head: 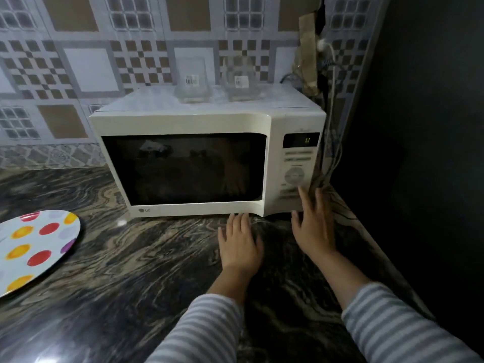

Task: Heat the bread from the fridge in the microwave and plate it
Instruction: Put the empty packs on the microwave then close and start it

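Note:
A white microwave (183, 121) stands on the dark marbled counter with its door closed; its dark window hides the inside, and no bread is visible. Its display (301, 140) shows a small lit digit. My left hand (239, 243) lies flat on the counter just below the door's lower right corner, fingers straight. My right hand (313, 226) hovers with spread fingers in front of the lower part of the control panel (297, 169), blurred by motion and holding nothing. A white plate with coloured dots (34, 247) lies on the counter at the far left, with nothing on it.
Two clear glass containers (192, 82) (239, 82) with labels stand on top of the microwave. A dark wall (419, 127) closes off the right side, with cables (331, 106) hanging behind the microwave. Patterned tiles cover the back wall. The marbled counter (131, 271) stretches toward me.

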